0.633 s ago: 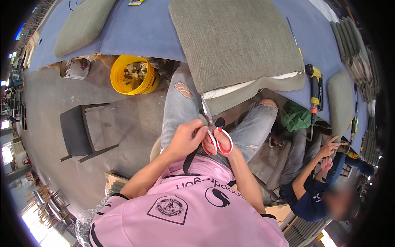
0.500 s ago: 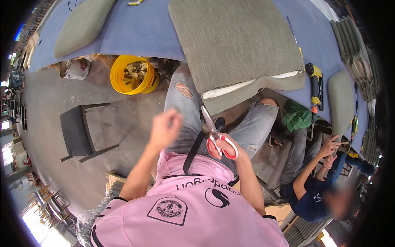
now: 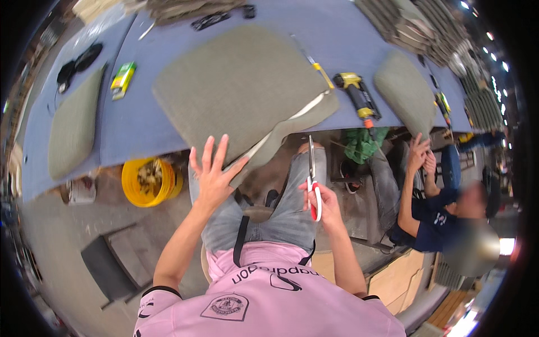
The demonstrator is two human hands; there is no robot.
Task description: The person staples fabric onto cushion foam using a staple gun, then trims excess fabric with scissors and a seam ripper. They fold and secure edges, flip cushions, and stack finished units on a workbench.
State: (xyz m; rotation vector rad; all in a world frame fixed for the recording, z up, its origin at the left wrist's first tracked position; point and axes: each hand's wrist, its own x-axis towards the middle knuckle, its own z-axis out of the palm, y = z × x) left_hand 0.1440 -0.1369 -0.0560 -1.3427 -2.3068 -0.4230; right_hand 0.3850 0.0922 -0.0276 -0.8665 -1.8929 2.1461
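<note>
A large grey-green fabric seat cushion (image 3: 238, 87) lies on the blue table with its open edge toward me; a white strip shows along the opening and a loose fabric flap (image 3: 286, 132) hangs there. My left hand (image 3: 212, 177) has its fingers spread over the cushion's near left corner. Held upright over my right thigh are scissors (image 3: 312, 168) with red and white handles, gripped by my right hand (image 3: 327, 206). Their blades look nearly closed and stand apart from the cushion.
A yellow and black staple gun (image 3: 353, 92) lies right of the cushion, beside a padded backrest (image 3: 405, 90). Another person's hands (image 3: 421, 154) touch that backrest. Under the table's edge stands a yellow bucket (image 3: 147, 182) of scraps; a dark chair (image 3: 109, 267) is at left.
My left hand has gone from hovering over my lap to the cushion's near corner. The scissors in my right hand now point more upright. The view has shifted, showing more of the table.
</note>
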